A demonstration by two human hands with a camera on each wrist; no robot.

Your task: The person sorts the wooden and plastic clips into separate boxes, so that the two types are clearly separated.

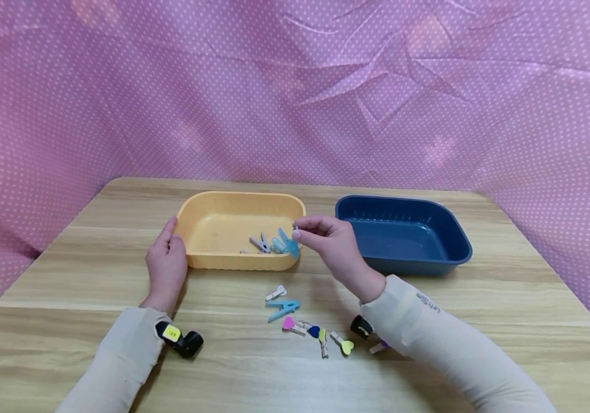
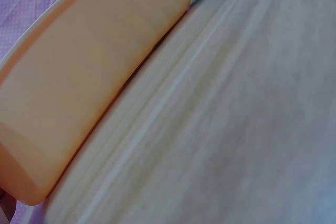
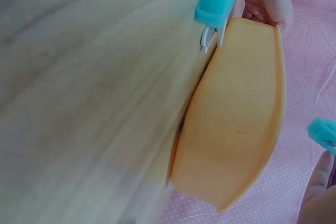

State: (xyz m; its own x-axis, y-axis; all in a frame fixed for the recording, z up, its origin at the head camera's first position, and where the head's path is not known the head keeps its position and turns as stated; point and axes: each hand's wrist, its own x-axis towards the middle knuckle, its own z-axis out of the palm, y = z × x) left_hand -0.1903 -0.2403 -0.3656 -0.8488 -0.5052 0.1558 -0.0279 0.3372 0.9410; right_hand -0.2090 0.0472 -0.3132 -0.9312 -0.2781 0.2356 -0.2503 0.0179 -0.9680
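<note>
Right hand [image 1: 333,241] hangs over the near right corner of the yellow tray [image 1: 207,226], thumb and forefinger pinching the tail of a blue clothespin [image 1: 290,245] that dangles over the rim. Left hand [image 1: 167,263] rests open against the tray's left wall, fingers straight and touching it.

Nearest the person, in front of the tray on the wooden table [image 1: 506,310], lie small clips: one white clip [image 1: 276,293], one larger blue peg [image 1: 282,308], then a row of heart-topped pegs, pink [image 1: 289,324], dark blue [image 1: 314,331] and yellow-green [image 1: 346,346], with another thin one between them. One more peg by the right sleeve is mostly hidden.

Inside the tray sit about three or four pegs, grey and blue, overlapping and hard to count. Right of the tray, just apart from it, stands one dark blue tray [image 1: 403,235]. Behind both hangs a pink dotted cloth [image 1: 295,86].
</note>
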